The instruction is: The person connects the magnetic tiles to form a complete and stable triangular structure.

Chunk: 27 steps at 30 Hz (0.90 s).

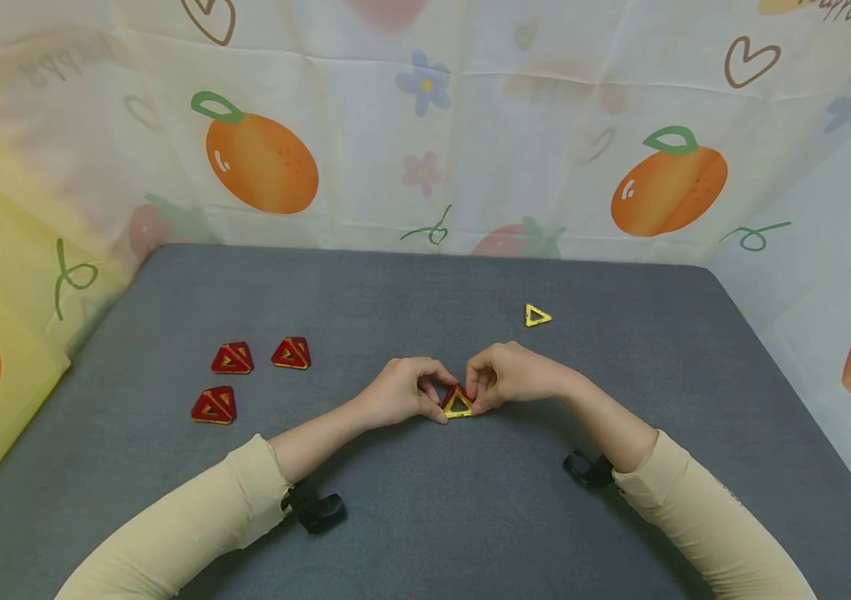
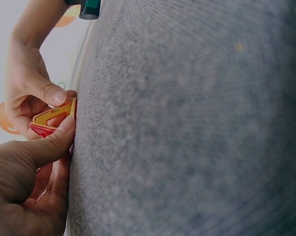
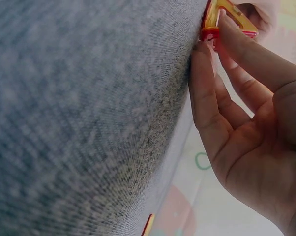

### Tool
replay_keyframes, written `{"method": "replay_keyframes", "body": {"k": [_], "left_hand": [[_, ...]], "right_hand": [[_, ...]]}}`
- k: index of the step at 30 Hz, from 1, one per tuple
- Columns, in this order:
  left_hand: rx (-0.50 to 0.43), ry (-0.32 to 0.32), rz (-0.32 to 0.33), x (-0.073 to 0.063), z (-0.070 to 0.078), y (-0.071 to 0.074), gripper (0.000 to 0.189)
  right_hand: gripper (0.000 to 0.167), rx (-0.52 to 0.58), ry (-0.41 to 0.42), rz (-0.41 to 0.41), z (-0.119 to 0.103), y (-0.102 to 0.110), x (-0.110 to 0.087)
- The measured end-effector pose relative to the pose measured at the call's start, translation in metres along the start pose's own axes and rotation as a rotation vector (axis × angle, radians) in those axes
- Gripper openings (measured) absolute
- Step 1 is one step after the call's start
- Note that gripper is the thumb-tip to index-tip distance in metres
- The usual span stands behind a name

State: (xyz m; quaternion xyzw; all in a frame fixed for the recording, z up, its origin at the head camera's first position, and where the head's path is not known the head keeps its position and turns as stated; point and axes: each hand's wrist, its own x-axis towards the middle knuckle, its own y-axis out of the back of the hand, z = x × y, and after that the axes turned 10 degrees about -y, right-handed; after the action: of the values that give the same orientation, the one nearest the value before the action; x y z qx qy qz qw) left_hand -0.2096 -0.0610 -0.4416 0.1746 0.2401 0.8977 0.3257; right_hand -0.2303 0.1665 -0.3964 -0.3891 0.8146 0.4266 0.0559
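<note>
At the middle of the table, a small pyramid of triangular magnetic tiles [image 1: 458, 405] stands with a yellow frame facing me and red edges behind. My left hand [image 1: 402, 390] pinches its left side between thumb and fingers. From the other side my right hand [image 1: 515, 373] pinches the right edge, thumb in front. The left wrist view shows the yellow tile [image 2: 48, 117] leaning over a red one, both thumbs against it. In the right wrist view the pyramid [image 3: 231, 19] sits at the top, fingertips at its base; its far side is hidden.
Three red pyramids with yellow inner edges stand at the left: one nearer [image 1: 213, 405], two farther back [image 1: 232, 358], [image 1: 291, 352]. A loose yellow triangular tile [image 1: 538, 315] lies beyond my right hand. The grey table [image 1: 425, 517] ends at a printed curtain [image 1: 470, 150].
</note>
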Motion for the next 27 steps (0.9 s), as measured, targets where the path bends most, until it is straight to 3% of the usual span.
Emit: {"method": "replay_keyframes", "body": {"k": [16,22,27], "left_hand": [[-0.018,0.004,0.003,-0.001,0.004,0.001,0.043],[-0.014,0.007,-0.001,-0.001,0.003,0.001,0.043],[-0.008,0.015,0.002,0.000,0.003,0.000,0.043]], "right_hand": [[0.009,0.021,0.004,-0.005,0.000,0.000,-0.002],[0.015,0.031,-0.007,-0.015,-0.002,0.003,-0.004],[0.016,0.052,-0.044,0.050,0.007,0.013,-0.004]]}}
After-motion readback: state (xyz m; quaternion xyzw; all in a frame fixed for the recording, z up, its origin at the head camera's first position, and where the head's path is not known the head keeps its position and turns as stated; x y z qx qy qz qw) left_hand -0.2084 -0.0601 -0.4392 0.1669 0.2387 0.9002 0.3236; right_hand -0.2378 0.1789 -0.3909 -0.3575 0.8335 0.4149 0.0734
